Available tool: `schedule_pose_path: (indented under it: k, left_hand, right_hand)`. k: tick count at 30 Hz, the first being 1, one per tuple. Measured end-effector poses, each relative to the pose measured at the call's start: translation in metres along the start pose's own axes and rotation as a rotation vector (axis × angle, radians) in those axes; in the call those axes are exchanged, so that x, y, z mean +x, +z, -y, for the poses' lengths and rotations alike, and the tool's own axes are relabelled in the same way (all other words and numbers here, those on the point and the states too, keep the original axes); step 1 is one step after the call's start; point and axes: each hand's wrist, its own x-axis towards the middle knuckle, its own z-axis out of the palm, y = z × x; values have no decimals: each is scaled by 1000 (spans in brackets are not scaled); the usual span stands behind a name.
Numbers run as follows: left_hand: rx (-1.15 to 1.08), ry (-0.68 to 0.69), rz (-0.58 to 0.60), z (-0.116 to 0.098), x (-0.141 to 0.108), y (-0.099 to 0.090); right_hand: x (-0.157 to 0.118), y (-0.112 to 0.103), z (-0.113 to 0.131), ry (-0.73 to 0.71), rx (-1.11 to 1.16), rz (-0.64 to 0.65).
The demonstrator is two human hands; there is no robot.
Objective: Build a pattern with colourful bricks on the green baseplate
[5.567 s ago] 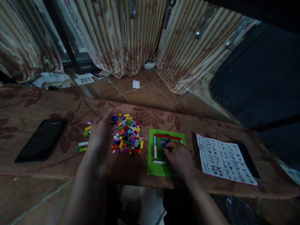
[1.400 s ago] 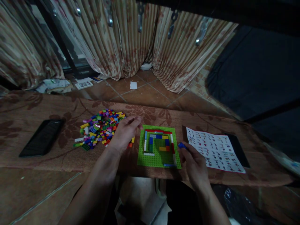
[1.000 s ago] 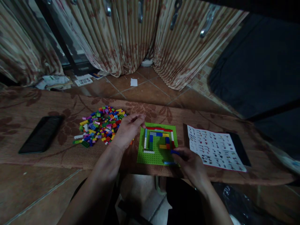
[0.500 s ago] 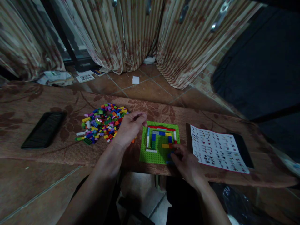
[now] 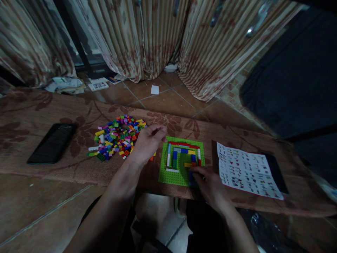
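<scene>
A green baseplate lies on the cloth-covered bench, with rows of red, white, blue and yellow bricks forming nested walls. My left hand hovers at the plate's upper left corner, fingers pinched together; whatever is between them is too small to make out. Over the plate's lower right part is my right hand, its fingertips at blue bricks near the edge. Its fingers are bent, and they partly hide what they touch. A pile of loose bricks spreads left of my left hand.
A black phone lies at the left of the bench. Right of the plate is a printed sheet, partly over a dark flat object. Curtains hang beyond the bench.
The whole view has shifted slightly. My right hand's fingertips have drawn a little closer to the blue bricks at the plate's lower right. My left hand stays pinched in nearly the same place.
</scene>
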Motion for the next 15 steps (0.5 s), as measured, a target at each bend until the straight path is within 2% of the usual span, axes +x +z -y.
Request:
schedule_pose_path:
  k: [7, 15]
  left_hand:
    - [-16, -9, 9, 0, -1, 1]
    - [-23, -30, -6, -2, -2, 0]
  right_hand:
    - [1, 1, 3, 57, -89, -16]
    - [0, -5, 1, 127, -177, -132]
